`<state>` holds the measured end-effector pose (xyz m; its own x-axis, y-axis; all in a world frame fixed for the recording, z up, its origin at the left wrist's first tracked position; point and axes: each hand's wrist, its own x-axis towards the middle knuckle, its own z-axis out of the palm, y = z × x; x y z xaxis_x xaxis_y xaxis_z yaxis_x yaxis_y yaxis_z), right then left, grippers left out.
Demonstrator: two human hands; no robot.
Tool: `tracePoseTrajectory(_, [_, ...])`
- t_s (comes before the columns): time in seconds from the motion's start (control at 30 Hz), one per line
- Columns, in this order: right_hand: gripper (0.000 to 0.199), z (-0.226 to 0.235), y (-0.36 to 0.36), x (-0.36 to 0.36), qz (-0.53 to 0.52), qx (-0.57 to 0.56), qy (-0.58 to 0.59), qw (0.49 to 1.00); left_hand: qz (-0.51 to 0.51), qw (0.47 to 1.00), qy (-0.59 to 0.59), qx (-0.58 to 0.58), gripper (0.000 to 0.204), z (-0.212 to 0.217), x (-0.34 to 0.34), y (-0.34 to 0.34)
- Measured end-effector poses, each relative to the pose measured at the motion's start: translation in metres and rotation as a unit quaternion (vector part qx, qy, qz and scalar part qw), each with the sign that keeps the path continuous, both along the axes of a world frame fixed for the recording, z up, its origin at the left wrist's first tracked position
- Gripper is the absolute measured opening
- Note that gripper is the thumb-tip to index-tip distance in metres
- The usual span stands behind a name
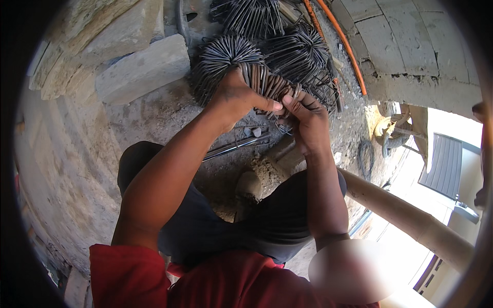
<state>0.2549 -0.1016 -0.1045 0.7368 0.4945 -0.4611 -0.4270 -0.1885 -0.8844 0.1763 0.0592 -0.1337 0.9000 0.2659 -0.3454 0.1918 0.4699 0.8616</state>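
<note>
Both my arms reach forward over my bent knees to a row of bent steel stirrups [272, 84] packed side by side. My left hand [232, 97] is closed round the left end of the row, its thumb pointing right. At the right end, my right hand [309, 114] grips the stirrups with curled fingers. The two thumbs nearly meet along the near side. Directly beyond my hands lie fanned bundles of the same dark steel: one bundle [223, 54] at the left, another [304, 47] at the right, and a third bundle [251, 18] farther back.
A pale concrete block [144, 70] lies on the ground to the left. Thin metal bars [236, 147] rest between my knees and the bundles. Orange pipes [345, 43] run along the back right, near a block wall [411, 43]. A thick round pole [400, 210] slants past my right knee.
</note>
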Motion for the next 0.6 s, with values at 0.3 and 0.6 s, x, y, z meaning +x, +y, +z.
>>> tracePoseTrajectory(0.3, [0.010,-0.002,0.004,-0.003,0.006,0.050,0.015,0.999,0.024,0.995,-0.014,0.098,0.046,-0.011,-0.002,0.004])
tracePoseTrajectory(0.6, [0.014,-0.002,0.001,-0.002,0.019,0.042,0.006,0.999,0.044,0.990,-0.033,0.130,0.038,-0.023,-0.001,-0.002])
